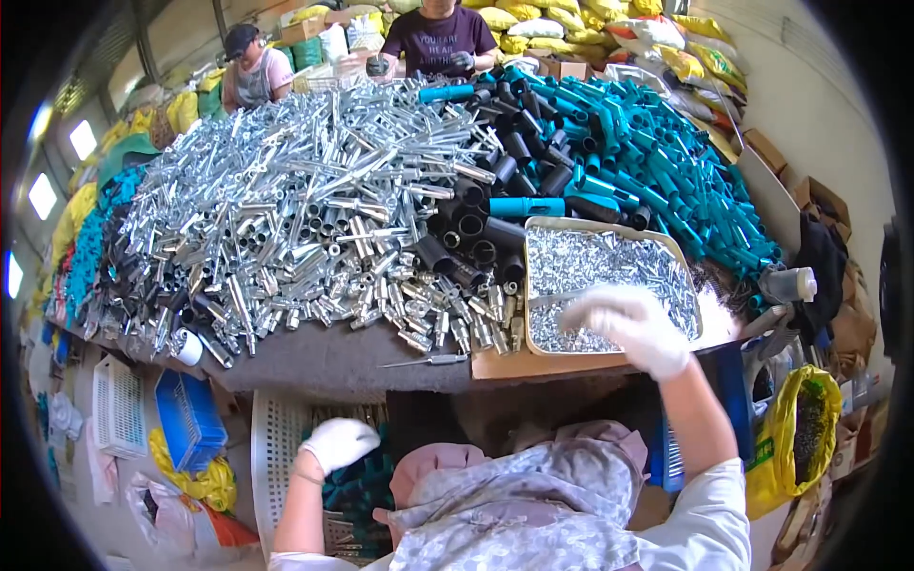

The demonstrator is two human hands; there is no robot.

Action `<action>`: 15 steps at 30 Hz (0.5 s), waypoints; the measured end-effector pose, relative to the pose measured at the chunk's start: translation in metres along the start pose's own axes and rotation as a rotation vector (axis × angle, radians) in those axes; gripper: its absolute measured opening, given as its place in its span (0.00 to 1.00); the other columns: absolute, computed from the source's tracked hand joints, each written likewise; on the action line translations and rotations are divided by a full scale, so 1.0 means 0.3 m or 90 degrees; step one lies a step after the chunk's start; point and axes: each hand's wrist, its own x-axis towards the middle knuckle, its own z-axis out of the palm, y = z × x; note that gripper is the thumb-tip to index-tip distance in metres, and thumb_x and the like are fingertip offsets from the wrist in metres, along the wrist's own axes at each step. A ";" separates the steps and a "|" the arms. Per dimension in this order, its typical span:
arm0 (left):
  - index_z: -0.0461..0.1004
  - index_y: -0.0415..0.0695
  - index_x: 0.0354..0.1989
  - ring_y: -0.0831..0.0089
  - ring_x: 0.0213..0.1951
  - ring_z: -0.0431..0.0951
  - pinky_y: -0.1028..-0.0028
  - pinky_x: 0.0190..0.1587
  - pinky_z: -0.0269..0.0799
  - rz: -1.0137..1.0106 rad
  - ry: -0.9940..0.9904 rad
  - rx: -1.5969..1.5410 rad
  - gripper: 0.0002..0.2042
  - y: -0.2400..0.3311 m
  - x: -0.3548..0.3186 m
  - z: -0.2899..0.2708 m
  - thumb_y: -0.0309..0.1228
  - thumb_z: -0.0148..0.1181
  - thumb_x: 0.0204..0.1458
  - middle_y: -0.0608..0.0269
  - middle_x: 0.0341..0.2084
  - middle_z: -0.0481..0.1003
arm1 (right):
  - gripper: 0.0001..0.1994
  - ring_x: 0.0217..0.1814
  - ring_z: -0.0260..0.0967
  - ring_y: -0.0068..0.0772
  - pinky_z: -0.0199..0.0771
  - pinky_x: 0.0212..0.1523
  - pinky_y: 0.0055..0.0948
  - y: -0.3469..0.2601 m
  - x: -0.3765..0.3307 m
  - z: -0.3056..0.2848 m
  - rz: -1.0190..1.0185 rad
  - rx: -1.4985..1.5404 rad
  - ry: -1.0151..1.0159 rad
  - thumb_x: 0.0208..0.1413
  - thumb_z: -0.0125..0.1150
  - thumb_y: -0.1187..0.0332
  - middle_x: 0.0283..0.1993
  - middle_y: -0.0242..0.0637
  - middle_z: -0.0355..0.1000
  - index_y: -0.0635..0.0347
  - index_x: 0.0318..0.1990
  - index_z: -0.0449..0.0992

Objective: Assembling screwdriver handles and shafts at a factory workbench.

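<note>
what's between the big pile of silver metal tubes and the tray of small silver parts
In the head view, a cluster of black tubes lies between the silver tube pile and the tray, with one teal tube on top.

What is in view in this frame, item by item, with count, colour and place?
Metal tubes: too many to count, silver, heaped mid-table.
Plastic sleeves: many, teal, piled right rear.
Black sleeves: many, between the two piles.
Tray: one, beige, table's right front, full of small silver parts.
Crate: one, blue, floor left.
Basket: one, white, beside the crate.
Sack: one, yellow, floor right.
Co-workers: two, far side.
Left hand: white glove, low over teal sleeves in a white crate.
Right hand: white glove, blurred, over the tray.
</note>
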 end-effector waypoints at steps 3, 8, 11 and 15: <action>0.84 0.45 0.43 0.57 0.45 0.82 0.64 0.51 0.77 0.150 0.119 -0.130 0.13 0.252 -0.042 -0.360 0.39 0.59 0.61 0.56 0.41 0.82 | 0.12 0.46 0.80 0.36 0.77 0.50 0.33 0.042 0.216 -0.076 -0.056 -0.177 0.083 0.61 0.61 0.66 0.43 0.44 0.82 0.64 0.46 0.83; 0.82 0.45 0.47 0.53 0.47 0.81 0.60 0.53 0.76 0.232 0.172 0.104 0.17 0.369 0.096 -0.705 0.42 0.53 0.62 0.53 0.43 0.81 | 0.11 0.42 0.78 0.49 0.77 0.46 0.44 0.130 0.528 -0.089 -0.187 -0.492 0.113 0.57 0.59 0.64 0.38 0.43 0.80 0.55 0.38 0.86; 0.82 0.44 0.45 0.52 0.46 0.81 0.59 0.52 0.75 0.172 0.211 0.171 0.18 0.374 0.254 -0.829 0.43 0.53 0.60 0.51 0.41 0.82 | 0.11 0.41 0.78 0.49 0.77 0.45 0.46 0.193 0.671 -0.087 -0.256 -0.622 0.128 0.56 0.57 0.63 0.37 0.41 0.81 0.49 0.36 0.86; 0.81 0.46 0.49 0.48 0.47 0.81 0.57 0.53 0.76 0.164 0.377 0.118 0.20 0.361 0.531 -0.882 0.46 0.52 0.59 0.46 0.43 0.82 | 0.10 0.38 0.79 0.50 0.79 0.42 0.46 0.172 0.807 -0.030 -0.249 -0.643 0.134 0.54 0.57 0.64 0.33 0.43 0.81 0.50 0.35 0.86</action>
